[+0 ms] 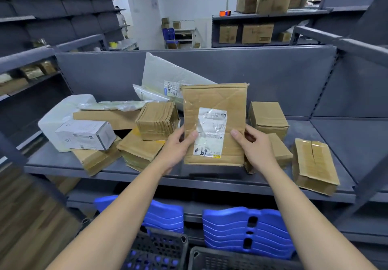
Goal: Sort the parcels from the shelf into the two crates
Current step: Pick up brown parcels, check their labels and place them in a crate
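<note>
I hold a flat brown cardboard parcel (214,99) upright above the grey shelf (189,175), its white shipping label facing me. My left hand (178,147) grips its lower left edge, thumb on the front. My right hand (255,145) grips its lower right edge the same way. Several other parcels lie on the shelf: a white box (85,135), a taped brown block (157,120), brown boxes at right (267,118) (312,164), and plastic mailers (165,76) leaning on the back panel. Two dark mesh crates (161,248) (241,259) stand below, near my arms.
Blue stacked stools (247,227) sit under the shelf behind the crates. Shelf uprights (371,175) frame both sides. More shelving with cardboard boxes (258,32) stands across the room, and a person stands far back at left.
</note>
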The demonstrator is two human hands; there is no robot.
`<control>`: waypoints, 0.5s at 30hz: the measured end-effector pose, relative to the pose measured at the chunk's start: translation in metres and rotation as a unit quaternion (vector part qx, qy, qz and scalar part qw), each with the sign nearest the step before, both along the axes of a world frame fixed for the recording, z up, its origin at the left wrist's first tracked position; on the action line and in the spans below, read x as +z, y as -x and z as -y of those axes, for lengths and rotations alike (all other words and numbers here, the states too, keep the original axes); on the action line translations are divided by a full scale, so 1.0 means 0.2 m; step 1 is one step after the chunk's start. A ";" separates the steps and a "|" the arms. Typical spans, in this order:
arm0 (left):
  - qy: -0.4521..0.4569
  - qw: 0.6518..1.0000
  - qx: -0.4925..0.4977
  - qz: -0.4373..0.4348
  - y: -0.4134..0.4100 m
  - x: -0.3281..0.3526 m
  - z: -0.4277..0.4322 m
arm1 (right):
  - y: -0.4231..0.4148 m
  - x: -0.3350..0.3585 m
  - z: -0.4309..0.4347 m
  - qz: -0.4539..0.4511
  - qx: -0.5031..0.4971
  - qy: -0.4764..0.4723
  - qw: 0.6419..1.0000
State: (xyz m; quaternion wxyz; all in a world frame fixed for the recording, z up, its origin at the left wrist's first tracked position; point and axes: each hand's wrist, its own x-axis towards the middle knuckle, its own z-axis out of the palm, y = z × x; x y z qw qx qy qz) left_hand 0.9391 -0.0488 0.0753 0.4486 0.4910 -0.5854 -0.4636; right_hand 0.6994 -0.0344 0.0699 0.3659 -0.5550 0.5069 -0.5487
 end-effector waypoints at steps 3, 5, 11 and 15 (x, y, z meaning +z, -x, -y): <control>0.026 0.999 0.023 -0.016 0.00 0.07 -0.05 | 0.00 0.09 -0.04 0.039 0.012 0.032 0.999; 0.045 0.999 0.026 -0.006 -0.01 0.13 -0.10 | 0.02 0.12 -0.06 0.051 0.014 0.041 0.998; 0.053 0.997 0.057 -0.016 -0.02 0.22 -0.18 | 0.01 0.14 -0.11 0.029 0.031 0.054 0.998; 0.047 0.996 0.073 -0.021 -0.02 0.24 -0.21 | 0.00 0.09 -0.13 0.045 0.126 0.032 0.991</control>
